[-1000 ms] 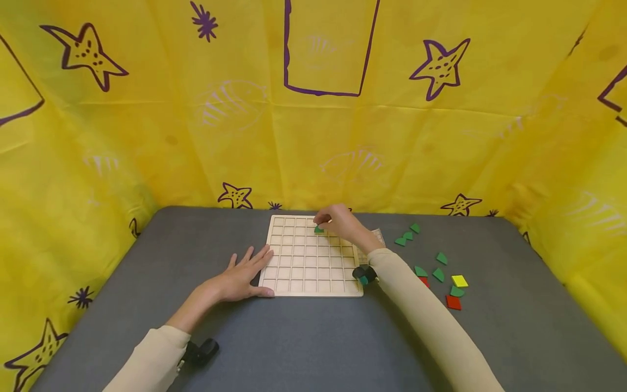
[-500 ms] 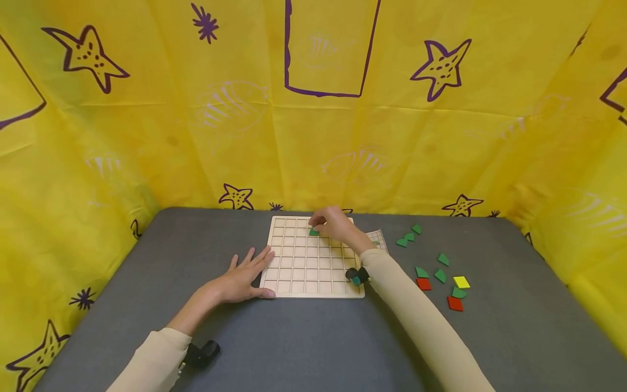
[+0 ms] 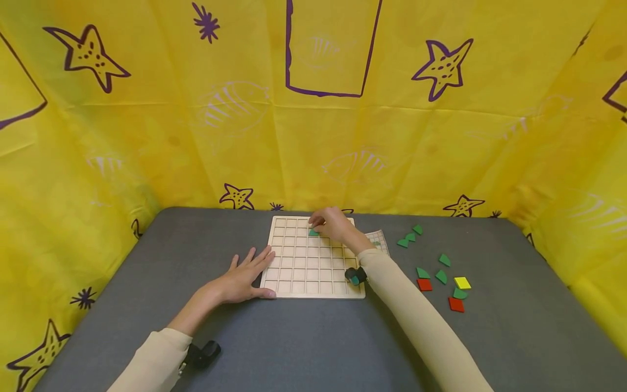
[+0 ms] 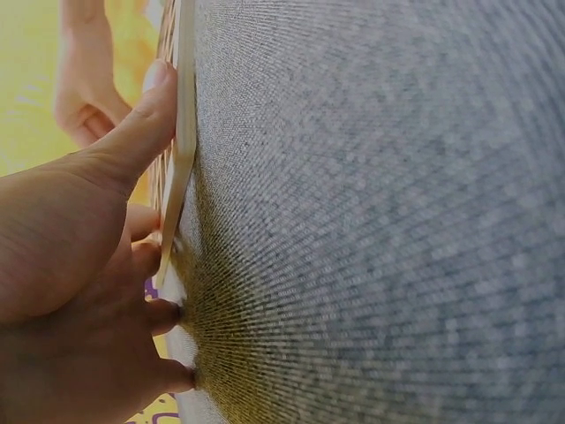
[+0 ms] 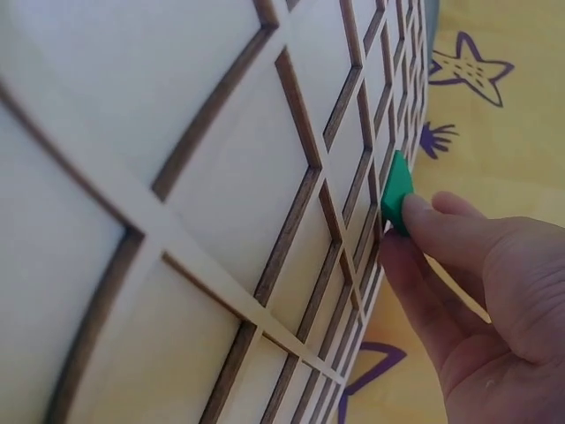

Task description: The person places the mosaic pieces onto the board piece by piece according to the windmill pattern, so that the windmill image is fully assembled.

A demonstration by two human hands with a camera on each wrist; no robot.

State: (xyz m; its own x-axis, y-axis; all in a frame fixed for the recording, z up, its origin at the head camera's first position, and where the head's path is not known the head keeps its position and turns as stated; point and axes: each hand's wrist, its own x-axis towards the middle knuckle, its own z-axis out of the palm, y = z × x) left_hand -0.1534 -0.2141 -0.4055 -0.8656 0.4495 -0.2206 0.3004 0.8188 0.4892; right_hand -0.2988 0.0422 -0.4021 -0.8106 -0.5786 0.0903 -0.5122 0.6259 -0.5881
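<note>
Card print: the little card (image 3: 378, 238) off the board's right edge has a grid with a bit of green on it, the rest is too small to read
Curtain art: yellow curtain (image 3: 294, 136) round the back and sides, purple-outlined starfish plus pale striped fish
Right hand: the right hand (image 3: 334, 224) comes in from the right over the far rows of the wooden grid board (image 3: 312, 272), back of the hand up
Right fingers: thumb and fingertips pinching one green piece
Green piece: the green piece (image 3: 314, 232) is at the far part of the grid, around the middle columns, can't tell if it's seated in a cell
Left hand: the left hand (image 3: 240, 281) is at the board's left edge, fingers spread, thumb on the near corner, a couple of fingertips down on the grey counter (image 3: 294, 343)
In the way: right hand hides some far cells, the right sleeve (image 3: 416, 305) covers part of the card, and the right wrist camera (image 3: 355, 275) blocks a bit of the board's right side
Loose stuff: seven loose green pieces (image 3: 444, 260), two red squares (image 3: 456, 304) and a yellow square (image 3: 462, 283), all scattered right of the board
</note>
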